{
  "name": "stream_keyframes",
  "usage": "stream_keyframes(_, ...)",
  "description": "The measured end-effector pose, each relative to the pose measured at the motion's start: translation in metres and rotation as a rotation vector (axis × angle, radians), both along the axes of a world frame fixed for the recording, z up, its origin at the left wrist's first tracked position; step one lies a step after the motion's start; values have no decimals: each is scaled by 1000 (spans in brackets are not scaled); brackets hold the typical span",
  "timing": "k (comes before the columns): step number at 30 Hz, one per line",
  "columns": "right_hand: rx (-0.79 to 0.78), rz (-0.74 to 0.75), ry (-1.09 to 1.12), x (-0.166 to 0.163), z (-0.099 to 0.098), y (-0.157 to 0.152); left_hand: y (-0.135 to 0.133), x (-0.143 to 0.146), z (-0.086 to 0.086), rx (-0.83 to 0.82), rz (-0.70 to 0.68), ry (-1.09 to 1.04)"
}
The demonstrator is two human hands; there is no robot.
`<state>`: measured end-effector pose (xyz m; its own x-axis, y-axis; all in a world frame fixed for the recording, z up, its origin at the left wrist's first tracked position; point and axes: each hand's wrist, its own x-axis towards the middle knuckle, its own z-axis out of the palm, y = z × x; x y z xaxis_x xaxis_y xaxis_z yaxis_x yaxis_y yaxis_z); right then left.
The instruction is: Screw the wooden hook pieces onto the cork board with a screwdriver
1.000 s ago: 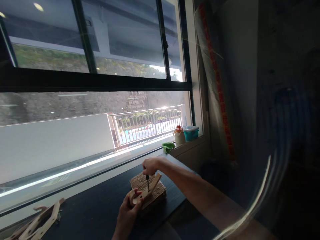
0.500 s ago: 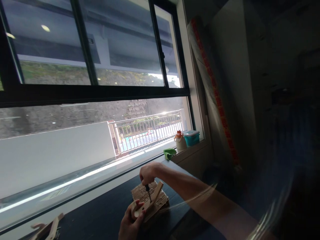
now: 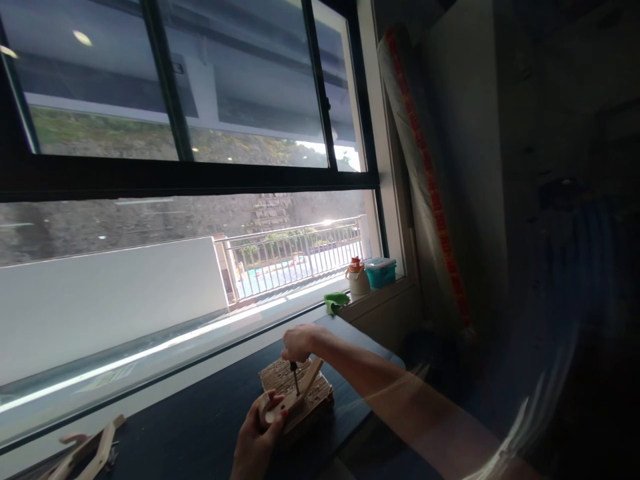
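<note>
My right hand (image 3: 300, 341) is closed round the dark handle of a screwdriver (image 3: 296, 381), whose shaft points down at a light wooden piece (image 3: 293, 402). Whether the tip sits in a screw is too small to tell. Fingers of my left hand (image 3: 260, 423) grip the near, rounded end of that wooden piece. A longer arm of it slants up to the right. Beneath lies a rough brown corrugated block (image 3: 320, 395), with a ridged top surface.
The dark table (image 3: 190, 407) runs along a window. More wooden parts (image 3: 93, 450) lie at its lower left. On the sill stand a jug with an orange top (image 3: 357, 279) and a teal box (image 3: 381, 272), beside a green cloth (image 3: 336, 301). A wrapped roll (image 3: 425, 167) leans at the right.
The camera view has shifted slightly. Both hands keep their grips on the screwdriver and the wooden piece, and the right hand appears slightly turned.
</note>
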<state>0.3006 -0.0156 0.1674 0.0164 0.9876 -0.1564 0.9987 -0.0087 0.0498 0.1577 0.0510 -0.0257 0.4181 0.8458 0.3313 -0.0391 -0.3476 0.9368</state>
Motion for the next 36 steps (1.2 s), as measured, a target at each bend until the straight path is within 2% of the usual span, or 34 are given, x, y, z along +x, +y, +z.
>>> stream_keyframes(8, -26, 102, 26, 2, 12, 1, 0, -2, -1, 1, -8, 3)
stream_keyframes(19, -39, 16, 73, 9, -4, 6, -6, -2, 6, -10, -8, 27)
stream_keyframes(24, -78, -9, 96, 9, 1, 9, -3, -3, 2, 11, -4, 20)
stream_keyframes(29, -100, 58, 174, 9, 12, 4, -2, -3, 0, 23, -9, 34)
stream_keyframes(36, -60, 48, 151, 5, 8, -2, -4, -3, 3, 18, -11, 48)
